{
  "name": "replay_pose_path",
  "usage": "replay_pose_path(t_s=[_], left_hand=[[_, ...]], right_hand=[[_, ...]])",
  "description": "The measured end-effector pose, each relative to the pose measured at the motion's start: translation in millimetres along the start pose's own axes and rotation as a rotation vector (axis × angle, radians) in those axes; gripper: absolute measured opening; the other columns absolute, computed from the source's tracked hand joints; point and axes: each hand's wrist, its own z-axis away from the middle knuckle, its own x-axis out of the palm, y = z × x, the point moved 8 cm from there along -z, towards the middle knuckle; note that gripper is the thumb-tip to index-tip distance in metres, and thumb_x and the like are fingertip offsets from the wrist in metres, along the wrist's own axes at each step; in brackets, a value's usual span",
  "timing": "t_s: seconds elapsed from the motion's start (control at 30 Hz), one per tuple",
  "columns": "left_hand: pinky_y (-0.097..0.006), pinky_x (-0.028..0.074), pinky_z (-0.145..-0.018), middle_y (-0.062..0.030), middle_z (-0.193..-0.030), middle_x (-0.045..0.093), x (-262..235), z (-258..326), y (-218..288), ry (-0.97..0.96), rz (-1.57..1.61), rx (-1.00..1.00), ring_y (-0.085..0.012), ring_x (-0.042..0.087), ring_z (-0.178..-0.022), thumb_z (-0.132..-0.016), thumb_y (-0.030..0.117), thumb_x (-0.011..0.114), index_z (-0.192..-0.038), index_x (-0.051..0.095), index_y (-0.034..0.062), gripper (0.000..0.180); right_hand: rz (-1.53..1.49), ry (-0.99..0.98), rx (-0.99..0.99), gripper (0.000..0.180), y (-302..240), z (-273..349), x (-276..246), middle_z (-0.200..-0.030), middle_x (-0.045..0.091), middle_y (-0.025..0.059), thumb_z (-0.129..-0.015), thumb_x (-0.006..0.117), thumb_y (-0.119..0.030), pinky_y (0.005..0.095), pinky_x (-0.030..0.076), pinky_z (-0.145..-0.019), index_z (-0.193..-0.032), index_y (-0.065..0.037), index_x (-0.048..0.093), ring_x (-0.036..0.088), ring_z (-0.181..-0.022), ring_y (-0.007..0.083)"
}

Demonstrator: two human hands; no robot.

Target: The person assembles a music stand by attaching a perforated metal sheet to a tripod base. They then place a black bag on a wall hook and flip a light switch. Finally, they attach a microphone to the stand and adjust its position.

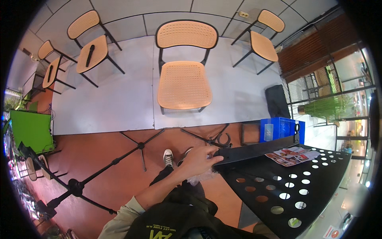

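My left hand [199, 161] reaches out from the lower left and grips the near-left corner of a black music stand [246, 203]. The stand's desk is tilted and dotted with round holes, and a raised lip runs along its far edge. A colourful printed sheet [292, 156] lies against that lip. Crumpled clear plastic [195, 180] hangs just below my left hand; whether the fingers hold it too, I cannot tell. My right hand is not in view.
A tan chair [185, 83] with black legs stands on a pale platform [119, 87]. Two microphones [90, 55] lie on chairs to the left. Black tripod stands [75, 187] spread over the red floor. A blue crate [280, 127] sits beyond the music stand, near a black bag [277, 101].
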Motion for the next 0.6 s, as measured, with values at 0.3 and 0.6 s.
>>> replay_pose_path(t_s=[0.3, 0.6], left_hand=[[-0.029, 0.046, -0.071, -0.0007, -0.087, 0.058, -23.6, 35.2, -84.9, 0.217, 0.840, -0.301, -0.0146, 0.056, -0.078, -0.091, 0.020, 0.061, -0.092, 0.058, 0.0064, 0.014], [-0.039, 0.051, -0.082, -0.0070, -0.106, 0.061, 87.6, 111.5, -160.0, 0.095, 1.211, -0.623, -0.0216, 0.060, -0.097, -0.098, 0.029, 0.048, -0.119, 0.057, 0.0090, 0.031]], right_hand=[[0.056, -0.045, -0.069, 0.045, -10.6, 31.9, 34.3, -0.120, 0.053, 0.0037, -0.091, 0.061, -0.018, 0.0306, 0.044, -0.095, -0.132, -0.005, 0.047, 0.053, -0.108, 0.0162], [0.579, -0.058, -0.100, 0.050, 85.0, 111.8, 62.0, -0.119, 0.056, 0.0150, -0.084, 0.060, -0.004, 0.0353, 0.045, -0.093, -0.131, -0.003, 0.047, 0.056, -0.110, 0.0280]])
